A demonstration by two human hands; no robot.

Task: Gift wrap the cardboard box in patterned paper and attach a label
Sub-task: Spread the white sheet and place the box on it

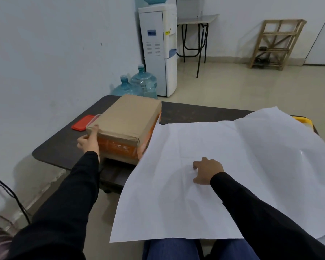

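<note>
Fingers (82, 141) clasp box (128, 117) — right hand (207, 170) presses paper (242, 147).

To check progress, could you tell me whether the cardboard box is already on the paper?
No, the cardboard box stands left of the paper, on the dark table.

Dark table (195, 113) with red lid (80, 122), water dispenser (158, 49), two bottles (144, 81), wooden rack (276, 44)

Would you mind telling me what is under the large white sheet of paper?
The dark table carries the white sheet. A yellow object pokes out at its far right corner; the rest of it, and anything else beneath, is covered.
</note>
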